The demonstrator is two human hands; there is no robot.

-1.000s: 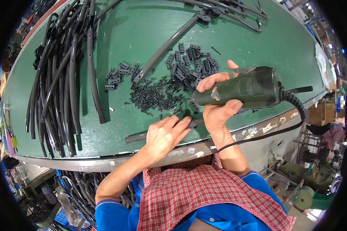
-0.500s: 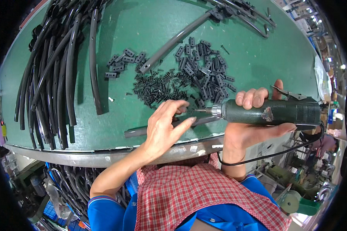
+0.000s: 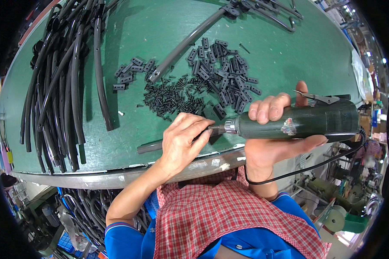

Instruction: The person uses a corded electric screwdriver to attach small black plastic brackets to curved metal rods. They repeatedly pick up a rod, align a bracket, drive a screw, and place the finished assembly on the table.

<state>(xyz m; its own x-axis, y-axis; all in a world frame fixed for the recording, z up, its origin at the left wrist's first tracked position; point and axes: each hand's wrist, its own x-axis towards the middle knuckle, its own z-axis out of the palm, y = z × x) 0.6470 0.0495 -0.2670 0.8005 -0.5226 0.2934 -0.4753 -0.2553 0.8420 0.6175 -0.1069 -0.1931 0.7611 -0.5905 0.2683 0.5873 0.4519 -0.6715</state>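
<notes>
My right hand (image 3: 268, 149) is wrapped round a dark green electric screwdriver (image 3: 302, 121), which lies level with its silver nose to the left. A lever stands out from its far side, beside my fingertips. My left hand (image 3: 183, 140) is closed over a dark metal tube (image 3: 149, 147) near the table edge, thumb on the near side and fingers beyond. The screwdriver's tip reaches the left fingertips, which hide where it meets the work. Just beyond lies a heap of small black screws (image 3: 173, 97).
Grey plastic blocks (image 3: 229, 75) lie in a pile, with a smaller group (image 3: 132, 71) to the left. A long tube (image 3: 190, 43) slants behind the screws. Many dark tubes (image 3: 65, 95) are stacked at left. The screwdriver's black cable (image 3: 307, 168) loops below the metal table rim (image 3: 116, 179).
The screwdriver and my right hand have shifted slightly left. Its tip now sits at my left fingertips, and the left fingers have closed in round the tube. The view has shifted a little too.
</notes>
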